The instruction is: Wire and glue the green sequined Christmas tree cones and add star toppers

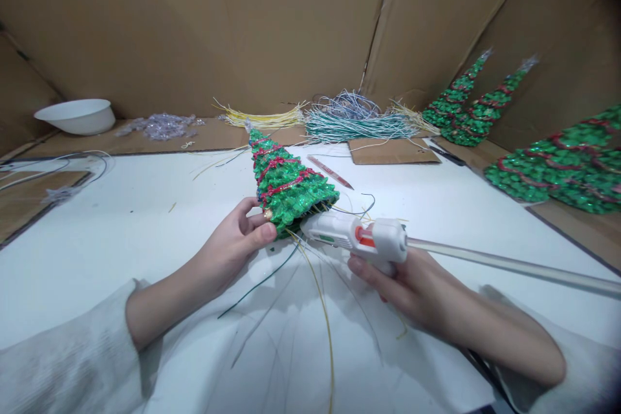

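A small green tree (pixel 286 178) with red garland leans to the upper left, its open base facing down and right. My left hand (pixel 247 229) is closed on its lower left edge. In my right hand (pixel 392 281) is a white glue gun (pixel 334 228), whose nozzle is at the tree's open base; the tip is partly hidden there. A long clear glue stick (pixel 504 264) sticks out of the gun's back end. Yellow, green and pale wires (pixel 320 291) trail from the base onto the white table.
Along the back lie a white bowl (pixel 80 118), clear ornaments (pixel 162 126), yellow wires (pixel 264 118) and green-white wires (pixel 356 126). A red pen (pixel 330 172) lies behind the gun. More trees (pixel 473 116) stand at right.
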The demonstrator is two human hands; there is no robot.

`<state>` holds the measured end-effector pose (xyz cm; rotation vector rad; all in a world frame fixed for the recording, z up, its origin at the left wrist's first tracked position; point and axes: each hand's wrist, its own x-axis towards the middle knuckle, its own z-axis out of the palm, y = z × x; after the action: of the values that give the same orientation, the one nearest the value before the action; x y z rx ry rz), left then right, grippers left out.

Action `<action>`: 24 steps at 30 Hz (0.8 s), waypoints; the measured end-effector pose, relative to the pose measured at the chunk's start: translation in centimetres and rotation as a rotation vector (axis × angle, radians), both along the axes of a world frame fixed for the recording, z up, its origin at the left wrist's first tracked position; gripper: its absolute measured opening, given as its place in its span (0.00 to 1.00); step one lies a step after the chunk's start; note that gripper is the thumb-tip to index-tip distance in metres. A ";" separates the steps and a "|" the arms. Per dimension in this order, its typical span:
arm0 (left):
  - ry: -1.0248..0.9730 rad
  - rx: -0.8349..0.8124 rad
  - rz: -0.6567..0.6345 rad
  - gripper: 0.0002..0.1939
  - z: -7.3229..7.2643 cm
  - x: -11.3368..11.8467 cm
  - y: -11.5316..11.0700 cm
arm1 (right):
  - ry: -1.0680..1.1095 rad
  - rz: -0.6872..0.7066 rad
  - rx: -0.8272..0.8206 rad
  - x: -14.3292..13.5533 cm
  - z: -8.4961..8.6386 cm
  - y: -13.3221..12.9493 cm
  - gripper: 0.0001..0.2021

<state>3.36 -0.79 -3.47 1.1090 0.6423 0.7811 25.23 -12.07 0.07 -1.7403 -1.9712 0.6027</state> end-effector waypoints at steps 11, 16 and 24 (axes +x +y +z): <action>-0.003 0.013 0.001 0.27 -0.3 -0.1 0.2 | 0.001 0.021 -0.016 -0.3 0.3 0.2 0.15; 0.007 0.003 0.012 0.28 0.0 0.0 0.0 | -0.007 0.039 -0.055 -0.1 0.2 0.3 0.17; 0.029 0.015 0.020 0.28 0.0 -0.1 0.0 | 0.046 0.096 -0.104 0.3 0.9 1.1 0.20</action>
<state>3.27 -0.74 -3.51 1.1313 0.6738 0.7896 25.55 -10.98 0.99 -1.6840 -2.0334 0.7836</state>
